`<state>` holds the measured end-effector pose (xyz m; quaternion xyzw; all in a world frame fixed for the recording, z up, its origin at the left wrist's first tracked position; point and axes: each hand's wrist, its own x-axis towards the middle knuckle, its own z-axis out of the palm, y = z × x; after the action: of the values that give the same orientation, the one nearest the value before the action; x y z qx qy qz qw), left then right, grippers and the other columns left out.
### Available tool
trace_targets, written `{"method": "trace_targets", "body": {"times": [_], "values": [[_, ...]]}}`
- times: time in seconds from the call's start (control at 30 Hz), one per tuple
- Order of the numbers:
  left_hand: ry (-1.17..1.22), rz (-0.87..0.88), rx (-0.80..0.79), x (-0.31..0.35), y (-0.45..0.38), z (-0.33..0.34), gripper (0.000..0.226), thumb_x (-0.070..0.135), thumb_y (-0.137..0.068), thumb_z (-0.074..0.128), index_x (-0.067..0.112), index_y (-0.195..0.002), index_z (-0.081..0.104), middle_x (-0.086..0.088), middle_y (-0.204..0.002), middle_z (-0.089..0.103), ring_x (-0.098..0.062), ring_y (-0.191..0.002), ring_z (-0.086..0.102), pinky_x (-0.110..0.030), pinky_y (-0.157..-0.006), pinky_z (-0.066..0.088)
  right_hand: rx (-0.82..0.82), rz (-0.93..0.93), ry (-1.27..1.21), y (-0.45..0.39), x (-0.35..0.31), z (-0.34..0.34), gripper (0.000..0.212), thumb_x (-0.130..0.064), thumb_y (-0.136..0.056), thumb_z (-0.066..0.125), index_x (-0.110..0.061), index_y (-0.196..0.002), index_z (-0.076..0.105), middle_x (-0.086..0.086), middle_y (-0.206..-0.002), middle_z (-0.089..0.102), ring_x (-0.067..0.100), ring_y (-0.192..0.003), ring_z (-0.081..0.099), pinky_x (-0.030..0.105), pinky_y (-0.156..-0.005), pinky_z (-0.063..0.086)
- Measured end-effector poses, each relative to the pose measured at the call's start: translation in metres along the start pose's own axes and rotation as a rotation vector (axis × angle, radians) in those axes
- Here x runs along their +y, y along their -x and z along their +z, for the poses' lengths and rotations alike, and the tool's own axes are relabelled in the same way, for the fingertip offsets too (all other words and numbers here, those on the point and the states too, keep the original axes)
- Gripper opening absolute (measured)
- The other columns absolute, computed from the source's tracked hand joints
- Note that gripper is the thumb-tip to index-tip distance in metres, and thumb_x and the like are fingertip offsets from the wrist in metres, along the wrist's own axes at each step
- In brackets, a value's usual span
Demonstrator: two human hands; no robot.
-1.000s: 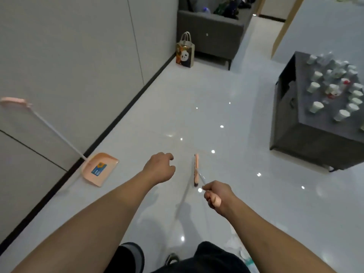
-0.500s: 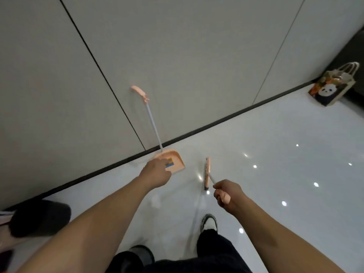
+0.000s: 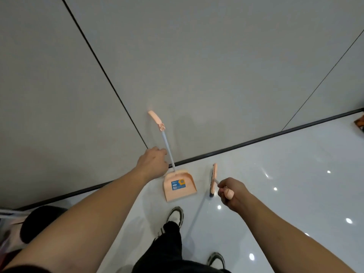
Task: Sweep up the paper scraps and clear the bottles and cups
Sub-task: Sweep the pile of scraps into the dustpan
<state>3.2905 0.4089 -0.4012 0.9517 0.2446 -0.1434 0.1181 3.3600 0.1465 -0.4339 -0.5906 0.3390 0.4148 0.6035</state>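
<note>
A peach dustpan (image 3: 179,186) with a blue label stands on the glossy white floor, its long pale handle (image 3: 166,143) leaning against the grey wall. My left hand (image 3: 153,162) reaches out beside that handle with fingers loosely extended, just left of the shaft; contact is not clear. My right hand (image 3: 232,194) grips the peach end of a broom handle. The broom head (image 3: 213,179), peach with dark bristles, rests on the floor right of the dustpan. No scraps, bottles or cups are in view.
The grey panelled wall (image 3: 197,66) meets the floor at a dark skirting strip (image 3: 256,141). My shoes (image 3: 176,215) stand just below the dustpan. A dark round object (image 3: 39,223) sits at lower left. A patterned bag's edge (image 3: 360,124) shows at far right.
My view has swung left toward the wall and closed in on the dustpan. My left hand has risen from near the pan up to its handle. The right hand keeps hold of the broom.
</note>
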Motion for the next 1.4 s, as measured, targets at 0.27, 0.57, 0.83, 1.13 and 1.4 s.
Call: {"method": "trace_targets", "body": {"times": [0.27, 0.57, 0.83, 1.13, 1.4], "values": [[-0.128, 0.153, -0.005, -0.016, -0.137, -0.038, 0.041, 0.023, -0.088, 0.048, 0.017, -0.129, 0.052, -0.011, -0.132, 0.048, -0.033, -0.121, 0.042, -0.04, -0.092, 0.042, 0.121, 0.014, -0.102, -0.036, -0.055, 0.051, 0.021, 0.004, -0.084, 0.047, -0.003, -0.104, 0.053, 0.01, -0.06, 0.049, 0.013, -0.034, 0.047, 0.017, -0.031, 0.037], [-0.53, 0.487, -0.026, -0.071, -0.242, -0.036, 0.031, 0.026, -0.085, 0.05, 0.024, -0.116, 0.054, -0.003, -0.12, 0.05, -0.026, -0.117, 0.042, -0.045, -0.098, 0.035, 0.308, 0.066, -0.154, -0.072, -0.071, 0.116, 0.02, 0.004, -0.083, 0.051, 0.0, -0.102, 0.056, 0.011, -0.067, 0.05, 0.013, -0.033, 0.047, 0.018, -0.033, 0.036], [-0.588, 0.77, -0.019, -0.043, -0.278, -0.02, 0.021, 0.035, -0.084, 0.057, 0.024, -0.102, 0.062, 0.001, -0.102, 0.065, -0.024, -0.104, 0.054, -0.037, -0.085, 0.035, 0.349, 0.137, -0.238, -0.075, -0.047, 0.121, 0.011, 0.004, -0.087, 0.052, 0.001, -0.097, 0.054, 0.01, -0.062, 0.044, 0.013, -0.036, 0.036, 0.019, -0.03, 0.026], [-0.514, 1.207, -0.046, 0.149, -0.19, -0.018, 0.021, 0.031, -0.084, 0.058, 0.017, -0.1, 0.06, -0.006, -0.097, 0.064, -0.028, -0.085, 0.063, -0.033, -0.067, 0.045, 0.439, 0.051, -0.639, -0.017, 0.001, 0.051, 0.008, 0.003, -0.085, 0.056, -0.002, -0.091, 0.053, 0.009, -0.062, 0.047, 0.011, -0.031, 0.038, 0.017, -0.031, 0.028], [-0.523, 1.468, -0.024, 0.282, -0.036, 0.027, 0.019, 0.033, -0.084, 0.058, 0.018, -0.095, 0.058, -0.004, -0.088, 0.058, -0.024, -0.073, 0.051, -0.029, -0.062, 0.034, 0.609, -0.101, -1.002, 0.066, 0.115, -0.072, 0.008, 0.003, -0.082, 0.057, 0.0, -0.09, 0.058, 0.009, -0.065, 0.052, 0.013, -0.032, 0.042, 0.017, -0.033, 0.032]]}}
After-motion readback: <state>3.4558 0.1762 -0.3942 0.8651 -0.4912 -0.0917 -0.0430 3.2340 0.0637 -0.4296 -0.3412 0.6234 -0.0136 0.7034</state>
